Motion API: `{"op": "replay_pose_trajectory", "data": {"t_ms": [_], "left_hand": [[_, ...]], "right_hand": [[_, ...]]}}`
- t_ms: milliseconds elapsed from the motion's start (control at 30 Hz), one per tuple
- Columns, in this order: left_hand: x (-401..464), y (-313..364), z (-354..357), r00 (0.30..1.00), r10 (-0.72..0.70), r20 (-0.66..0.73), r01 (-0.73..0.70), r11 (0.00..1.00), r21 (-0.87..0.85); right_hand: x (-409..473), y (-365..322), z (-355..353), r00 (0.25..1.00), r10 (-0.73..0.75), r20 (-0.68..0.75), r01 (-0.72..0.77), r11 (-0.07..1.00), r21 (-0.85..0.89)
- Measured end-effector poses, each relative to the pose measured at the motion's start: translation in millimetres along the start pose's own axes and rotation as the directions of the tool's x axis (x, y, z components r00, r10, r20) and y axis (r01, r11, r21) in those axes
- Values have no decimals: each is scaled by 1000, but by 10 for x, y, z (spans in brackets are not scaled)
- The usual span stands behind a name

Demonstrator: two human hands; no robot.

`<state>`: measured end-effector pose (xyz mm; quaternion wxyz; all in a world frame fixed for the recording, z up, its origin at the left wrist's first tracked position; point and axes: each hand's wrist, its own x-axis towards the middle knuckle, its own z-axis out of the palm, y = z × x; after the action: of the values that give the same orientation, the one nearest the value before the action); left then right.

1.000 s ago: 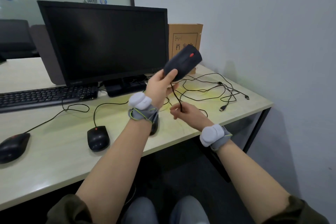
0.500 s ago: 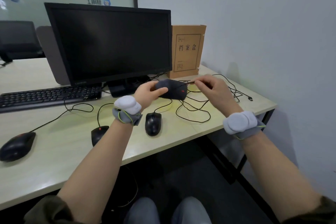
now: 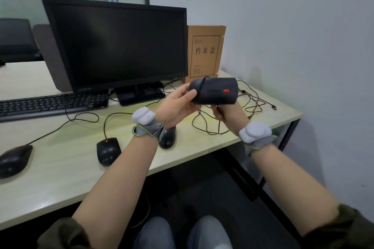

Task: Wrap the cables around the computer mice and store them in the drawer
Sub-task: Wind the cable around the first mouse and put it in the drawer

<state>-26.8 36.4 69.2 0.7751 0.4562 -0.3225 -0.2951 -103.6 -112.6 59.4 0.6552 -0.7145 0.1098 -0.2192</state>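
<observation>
My left hand (image 3: 178,105) grips a black mouse (image 3: 214,91) with a red scroll wheel, held sideways above the desk. One turn of its thin black cable crosses the mouse's left end. My right hand (image 3: 228,113) sits just under the mouse, fingers pinched on the cable, which hangs down to loose loops (image 3: 208,125) on the desk. Three more black mice lie on the desk: one (image 3: 168,137) partly hidden behind my left wrist, one (image 3: 108,150) to its left, one (image 3: 15,159) at the far left edge. No drawer is in view.
A black monitor (image 3: 119,44) and keyboard (image 3: 50,104) stand at the back of the pale desk (image 3: 60,178). A brown file box (image 3: 204,52) leans by the wall. Tangled cables with USB plugs (image 3: 257,99) spread over the desk's right corner.
The mouse has risen and come closer to me, turned with its wheel facing me. My right hand moved from the mouse's right side to underneath it, carrying the cable around.
</observation>
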Motion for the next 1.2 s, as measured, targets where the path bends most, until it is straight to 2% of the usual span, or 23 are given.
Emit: {"op": "replay_pose_trajectory", "data": {"t_ms": [67, 100, 167, 200, 300, 367, 400, 433, 533, 633, 700, 833, 933, 967, 1000, 1067, 1200], "left_hand": [[77, -8, 23, 982, 77, -172, -88, 995, -55], [116, -4, 5, 956, 114, -271, -126, 992, -27], [176, 13, -84, 880, 193, -433, -125, 976, 180], [195, 13, -151, 849, 235, -473, -89, 947, 309], [204, 10, -311, 830, 323, -454, 14, 802, 597], [186, 9, -370, 867, 333, -371, 57, 673, 737], [178, 15, -390, 899, 301, -320, 61, 635, 770], [162, 23, -399, 933, 240, -269, 57, 639, 767], [89, 53, -344, 996, 11, -92, 51, 769, 637], [49, 72, -260, 992, -121, 35, 80, 819, 568], [18, 61, -212, 976, -171, 132, 96, 890, 447], [-19, 43, -116, 962, -140, 233, 110, 984, 137], [52, 37, -20, 991, -50, 123, 59, 996, -63], [92, 34, 13, 998, -23, 54, 26, 997, -70], [132, 24, 39, 1000, 3, -12, -4, 999, -54], [191, -19, 63, 993, 41, -115, -43, 999, -15], [267, -129, 63, 950, 96, -298, -74, 994, 84]], "right_hand": [[-55, 135, 101, 991, -11, 136, 31, 989, -145], [-81, 170, 136, 980, 0, 201, 47, 972, -229], [-134, 189, 186, 964, -8, 266, 128, 892, -434], [-151, 174, 212, 958, -50, 283, 204, 811, -548], [-172, 2, 266, 926, -222, 307, 378, 488, -787], [-146, -165, 246, 901, -312, 301, 414, 416, -810], [-116, -251, 217, 898, -329, 294, 419, 429, -801], [-86, -330, 182, 898, -336, 285, 421, 463, -780], [27, -499, 41, 903, -338, 266, 427, 622, -656], [120, -591, -103, 894, -352, 277, 447, 738, -505], [162, -616, -156, 906, -311, 286, 414, 790, -453], [199, -451, -240, 949, -171, 265, 227, 953, -199], [148, -277, -177, 963, -152, 224, 203, 953, -225], [122, -231, -121, 963, -134, 233, 171, 974, -148], [110, -183, -60, 969, -91, 229, 96, 995, -13], [115, -112, 36, 976, 3, 217, -21, 996, 84], [80, -23, 101, 946, 151, 286, -147, 989, -34]]}}
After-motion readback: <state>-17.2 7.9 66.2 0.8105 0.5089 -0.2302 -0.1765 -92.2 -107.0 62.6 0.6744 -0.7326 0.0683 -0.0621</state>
